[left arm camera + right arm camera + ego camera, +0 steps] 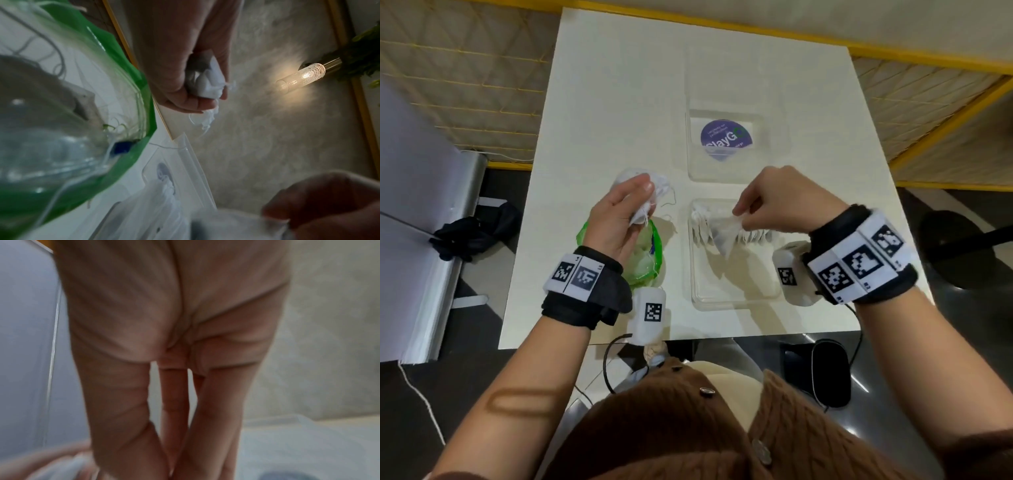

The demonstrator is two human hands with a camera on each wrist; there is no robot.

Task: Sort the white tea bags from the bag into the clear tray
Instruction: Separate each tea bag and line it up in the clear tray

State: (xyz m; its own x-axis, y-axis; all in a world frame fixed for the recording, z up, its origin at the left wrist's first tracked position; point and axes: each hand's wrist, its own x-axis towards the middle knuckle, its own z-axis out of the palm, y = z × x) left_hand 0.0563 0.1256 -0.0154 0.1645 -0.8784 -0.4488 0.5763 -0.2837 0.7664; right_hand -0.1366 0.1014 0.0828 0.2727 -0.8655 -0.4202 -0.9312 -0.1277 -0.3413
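Note:
My left hand (pixel 626 209) grips a bunch of white tea bags (pixel 654 192) with loose strings, held above the green-rimmed clear bag (pixel 654 253) that lies on the white table. The left wrist view shows the same bunch of tea bags (pixel 207 84) clutched in my left hand (pixel 185 73), beside the green-rimmed bag (pixel 123 68). My right hand (pixel 763 202) pinches one pyramid-shaped white tea bag (pixel 726 236) over the clear tray (pixel 736 294). A row of tea bags (pixel 705 229) stands along the tray's far end. The right wrist view shows only blurred fingers (pixel 185 402).
A clear lid (pixel 726 144) with a round purple sticker lies on the table (pixel 619 85) beyond the tray. A black cloth (pixel 476 233) lies on the grey bench to the left. The table's front edge runs just behind my wrists.

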